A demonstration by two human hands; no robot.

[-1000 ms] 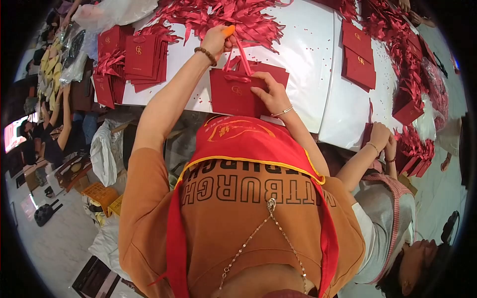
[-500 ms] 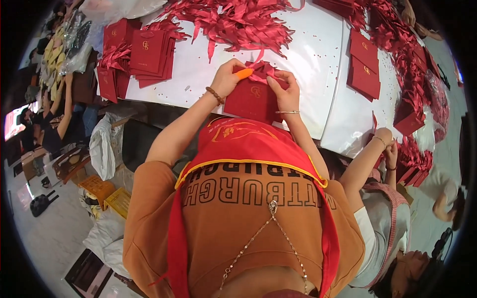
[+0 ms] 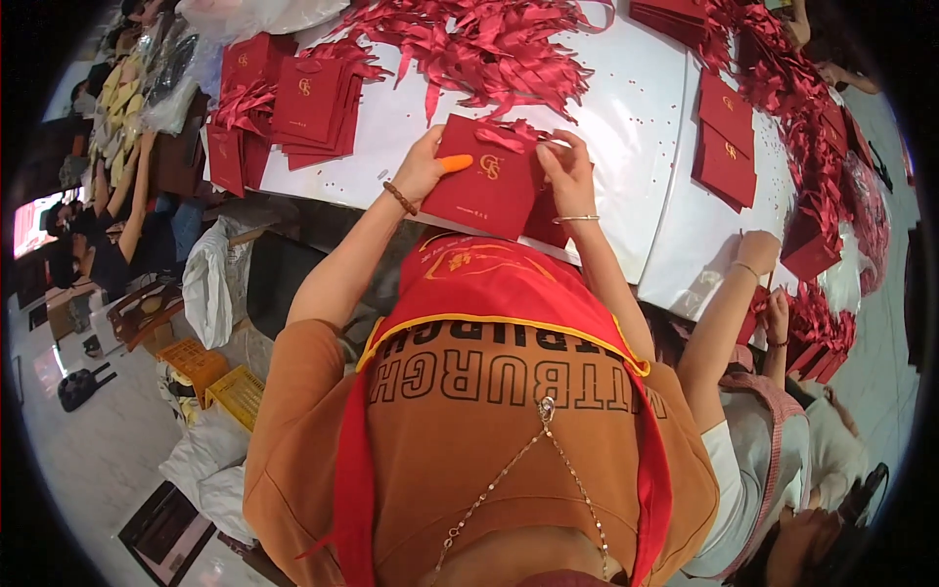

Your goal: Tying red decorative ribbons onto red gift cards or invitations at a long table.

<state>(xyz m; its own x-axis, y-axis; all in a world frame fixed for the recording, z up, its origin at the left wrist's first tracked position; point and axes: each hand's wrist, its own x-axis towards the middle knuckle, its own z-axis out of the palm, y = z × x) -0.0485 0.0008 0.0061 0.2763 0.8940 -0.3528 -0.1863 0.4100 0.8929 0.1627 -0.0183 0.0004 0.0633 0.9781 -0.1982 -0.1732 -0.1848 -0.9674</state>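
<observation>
A small red gift bag (image 3: 476,191) with gold print lies flat in front of me at the table's near edge. My left hand (image 3: 427,171), with an orange cover on its thumb, grips the bag by its left side. A red ribbon (image 3: 504,140) runs across the bag's top. At the upper right corner, my right hand (image 3: 569,176) has its thumb and fingers curled together in a pinch; what lies between the fingertips is too small to make out. Part of another red bag (image 3: 544,217) shows beneath, beside my right wrist.
Beyond my hands lies a heap of red ribbons (image 3: 479,49) on the white table (image 3: 616,186). Stacked red bags (image 3: 306,103) stand at the left, and more bags (image 3: 726,147) lie at the right. A co-worker's hand (image 3: 758,251) works by the right table edge.
The bag has come up and to the left, and its front now shows fully. My left hand has moved from the ribbon down to the bag's side; my right hand has shifted slightly.
</observation>
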